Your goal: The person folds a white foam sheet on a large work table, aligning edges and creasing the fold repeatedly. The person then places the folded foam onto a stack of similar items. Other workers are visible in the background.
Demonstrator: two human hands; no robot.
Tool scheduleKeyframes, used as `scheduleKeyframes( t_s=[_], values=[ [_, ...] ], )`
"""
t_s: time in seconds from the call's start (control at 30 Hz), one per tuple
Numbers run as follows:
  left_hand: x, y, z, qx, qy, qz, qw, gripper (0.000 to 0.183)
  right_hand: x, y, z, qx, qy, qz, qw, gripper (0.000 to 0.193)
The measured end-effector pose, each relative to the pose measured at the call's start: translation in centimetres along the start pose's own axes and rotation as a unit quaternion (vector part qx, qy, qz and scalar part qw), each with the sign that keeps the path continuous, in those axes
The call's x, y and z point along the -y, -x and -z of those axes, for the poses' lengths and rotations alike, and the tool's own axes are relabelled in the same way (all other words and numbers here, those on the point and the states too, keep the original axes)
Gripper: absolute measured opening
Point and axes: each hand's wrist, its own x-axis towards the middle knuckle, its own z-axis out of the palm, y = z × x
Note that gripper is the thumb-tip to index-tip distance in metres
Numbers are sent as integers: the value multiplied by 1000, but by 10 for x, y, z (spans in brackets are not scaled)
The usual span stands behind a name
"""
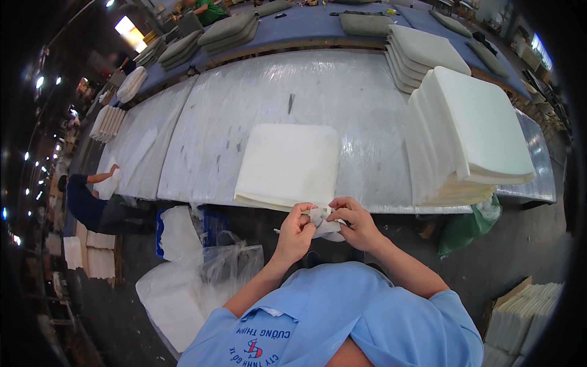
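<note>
Close to my body, at the table's front edge, both hands hold a small white crumpled piece [319, 218] of thin material, cloth or film. My left hand [295, 235] pinches its left side between thumb and fingers. On the other side my right hand [356, 227] grips it with bent fingers. Just beyond my hands, a white square cushion [287, 160] with rounded corners lies flat on the table, its near edge by my fingertips. Part of the white piece hangs below my fingers; how it is folded I cannot make out.
The table [244, 92] is covered in clear plastic film. A tall stack of white cushions [489, 122] stands to the right. Below left are a blue crate [214, 227] and plastic bags [232, 263]. A green bag [468, 229] hangs at right. Another person [92, 202] works far left.
</note>
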Motion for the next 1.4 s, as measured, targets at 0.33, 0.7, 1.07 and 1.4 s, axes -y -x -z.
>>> scheduleKeyframes(
  t_s=[0.33, 0.7, 1.07, 1.4],
  values=[
    [27, 20, 11, -223, 172, 38, 959, 22, 14, 19, -36, 58, -3, 38, 998, 27],
    [-1, 36, 13, -196, 124, -43, 972, 24, -15, 17, -48, 91, 38, -47, 994, 29],
    [28, -8, 53, 82, 297, 322, 895, 81, 24, -5, -26, 172, -25, 250, 953, 24],
    [123, -59, 39, 62, -164, 373, 911, 31, 33, 33, 12, 173, 36, 133, 975, 27]
  ],
)
